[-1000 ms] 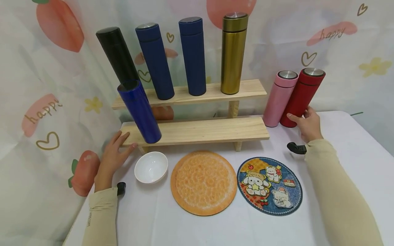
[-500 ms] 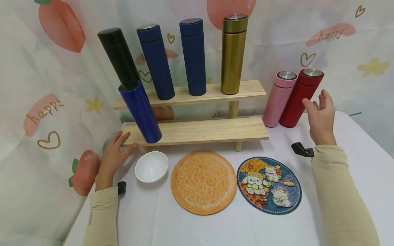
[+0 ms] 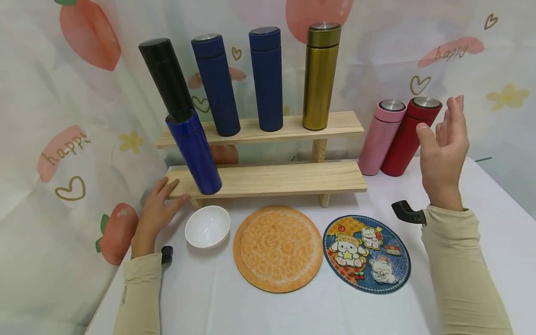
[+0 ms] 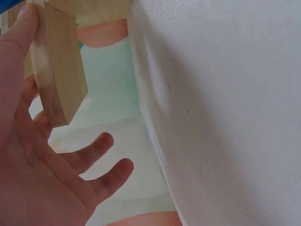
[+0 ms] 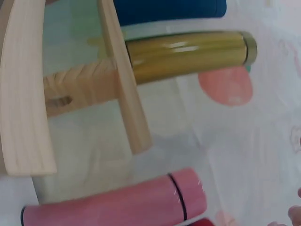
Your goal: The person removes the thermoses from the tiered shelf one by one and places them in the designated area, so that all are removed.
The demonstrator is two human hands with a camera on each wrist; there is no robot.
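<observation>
My left hand [image 3: 152, 216] holds the left end of the lower board of a two-tier wooden shelf [image 3: 289, 179]. In the left wrist view, the thumb lies against one face of the board [image 4: 59, 70], two fingers pass behind it, and two fingers [image 4: 115, 179] stretch free below. A glossy blue thermos bottle [image 3: 194, 156] stands on that board near this hand. My right hand [image 3: 444, 160] is raised with nothing in it, fingers up, beside a red thermos bottle [image 3: 404, 139]. A pink thermos bottle [image 3: 382, 139] stands against the red one's left side.
On the upper board stand a black bottle [image 3: 167, 74], two navy bottles [image 3: 215, 86] and a gold bottle [image 3: 321, 83]. In front are a white bowl [image 3: 207, 227], a round orange mat [image 3: 278, 249] and a cartoon mat [image 3: 366, 253]. A patterned curtain [image 3: 83, 153] hangs behind.
My right hand has let go of the red thermos bottle and moved up and to the right of it. The left hand has stayed at the shelf's end. The bottles have kept their places.
</observation>
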